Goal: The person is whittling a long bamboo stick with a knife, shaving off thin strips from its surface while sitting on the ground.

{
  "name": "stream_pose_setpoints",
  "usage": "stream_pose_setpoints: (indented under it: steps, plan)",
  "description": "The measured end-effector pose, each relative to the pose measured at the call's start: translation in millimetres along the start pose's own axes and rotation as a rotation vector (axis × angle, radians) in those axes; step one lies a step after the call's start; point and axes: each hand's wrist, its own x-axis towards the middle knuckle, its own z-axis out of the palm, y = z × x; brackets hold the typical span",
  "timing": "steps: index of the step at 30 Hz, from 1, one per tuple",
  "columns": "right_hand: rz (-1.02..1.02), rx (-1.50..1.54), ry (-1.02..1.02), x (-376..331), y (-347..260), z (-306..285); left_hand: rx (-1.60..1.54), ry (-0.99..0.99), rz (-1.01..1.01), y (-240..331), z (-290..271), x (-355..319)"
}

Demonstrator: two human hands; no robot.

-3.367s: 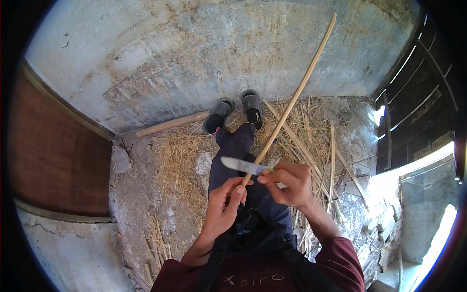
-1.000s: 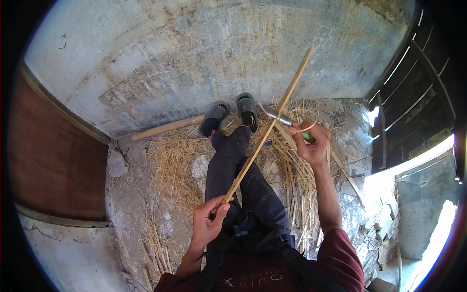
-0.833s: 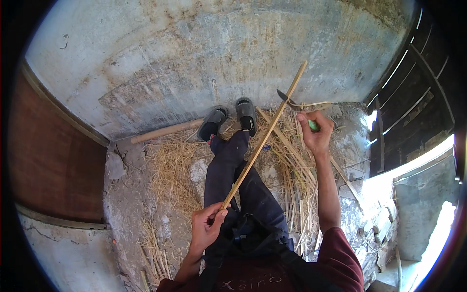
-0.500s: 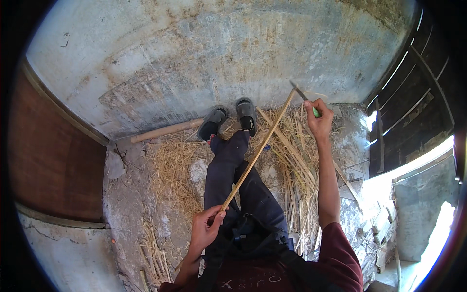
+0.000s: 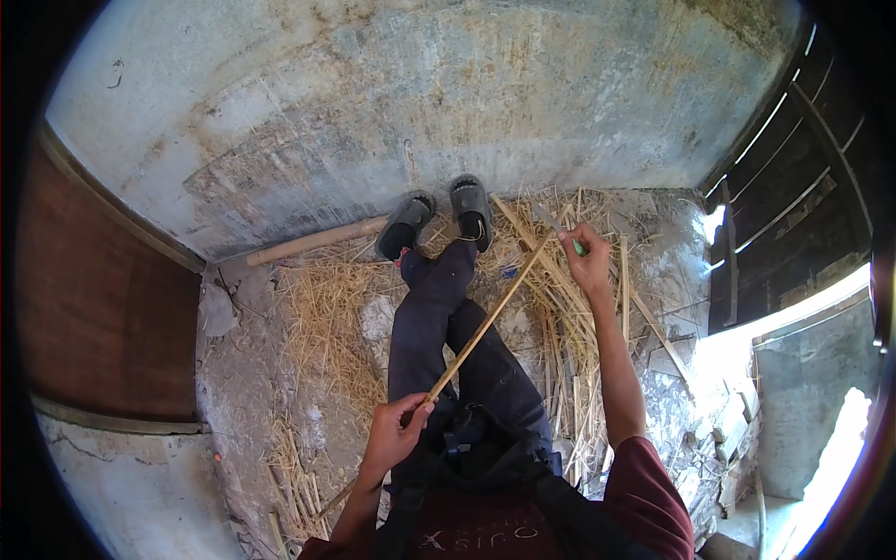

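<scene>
Left hand pinches the near end of the bamboo strip; its long axis runs diagonally up-right over the legs toward the feet. Right hand, arm stretched out, grips a knife at the strip's far end.

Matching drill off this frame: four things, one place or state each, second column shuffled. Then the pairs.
1. long thin pale bamboo strip
2. green-handled knife
3. pair of dark grey slip-on shoes
4. round pale wooden pole

A. lying along the wall's foot
B. in the right hand
C. toes against the wall
D. near end in the left hand

Pairs: 1-D, 2-B, 3-C, 4-A
</scene>
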Motion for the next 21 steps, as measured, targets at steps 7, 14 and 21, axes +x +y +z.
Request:
stream_pose_setpoints:
  steps: [7,14,21]
  plan:
    - [-0.129,-0.072,0.160,32.6,23.4,-10.6,0.034,-0.018,0.029,0.8,-7.9,-8.4]
    - [0.334,0.261,0.102,9.8,110.2,-33.5,-0.005,-0.028,-0.032,3.4,-17.2,-7.2]
    - [0.296,0.293,0.020,-50.9,63.5,-9.0,-0.040,-0.048,-0.027,7.8,-22.3,13.0]
